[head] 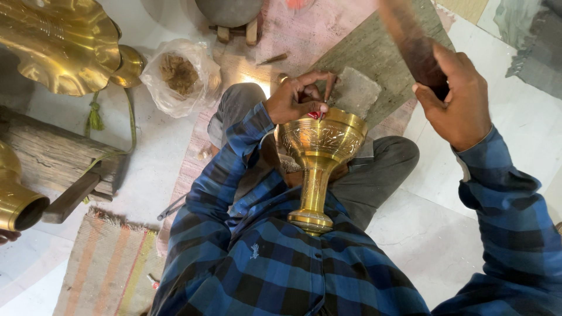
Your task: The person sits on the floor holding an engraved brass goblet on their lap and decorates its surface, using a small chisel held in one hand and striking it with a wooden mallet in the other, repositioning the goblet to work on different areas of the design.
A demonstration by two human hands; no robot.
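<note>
An engraved brass goblet (319, 153) lies tilted against my chest, its round foot toward me and its bowl between my knees. My left hand (295, 98) rests on the bowl's rim, fingers pinched on a small tool with a red tip. My right hand (455, 96) is raised to the right, shut on a dark wooden handle (410, 38) that runs up out of view, blurred.
A large fluted brass piece (61, 44) sits at top left. A brass tube (17, 202) lies at far left beside a wooden block (55, 155). A plastic bag of brown material (178, 73) rests on the floor. A stone block (354, 90) sits on a mat ahead.
</note>
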